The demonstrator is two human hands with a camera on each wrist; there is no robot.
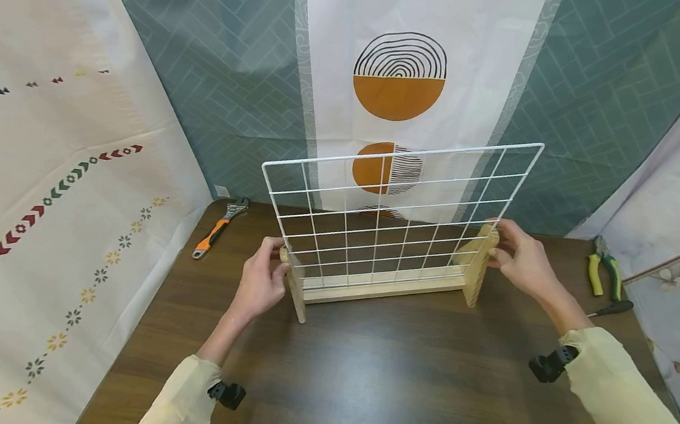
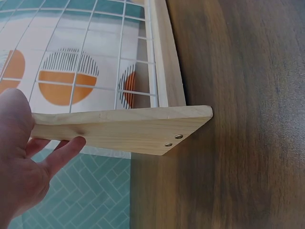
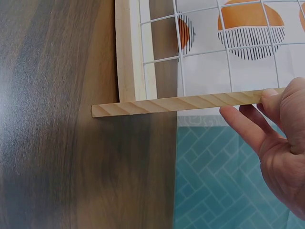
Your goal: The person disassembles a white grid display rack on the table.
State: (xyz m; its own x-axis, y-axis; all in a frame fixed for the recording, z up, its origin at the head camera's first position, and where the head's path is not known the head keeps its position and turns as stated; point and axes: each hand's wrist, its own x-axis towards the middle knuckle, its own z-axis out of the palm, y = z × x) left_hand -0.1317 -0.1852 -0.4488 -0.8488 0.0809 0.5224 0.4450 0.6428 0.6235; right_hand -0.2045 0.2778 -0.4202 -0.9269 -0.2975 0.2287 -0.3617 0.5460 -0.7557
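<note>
A white wire grid (image 1: 376,230) stands leaning in a pale wooden stand on the table. The stand has a long crossbar (image 1: 387,292) between two side panels. My left hand (image 1: 260,283) pinches the top of the left side panel (image 2: 124,129), thumb on one side and fingers on the other. Two metal screw heads (image 2: 178,137) show near that panel's lower end. At the other end, my right hand (image 1: 525,263) grips the upper part of the right side panel (image 3: 176,103) between thumb and fingers. The panel's foot is close over the wooden tabletop.
An orange-handled adjustable wrench (image 1: 220,229) lies at the table's back left. Green and yellow pliers (image 1: 605,269) and a dark-handled screwdriver (image 1: 613,308) lie at the right edge. Patterned cloth (image 1: 239,51) hangs behind the brown table (image 1: 357,384) and along both sides.
</note>
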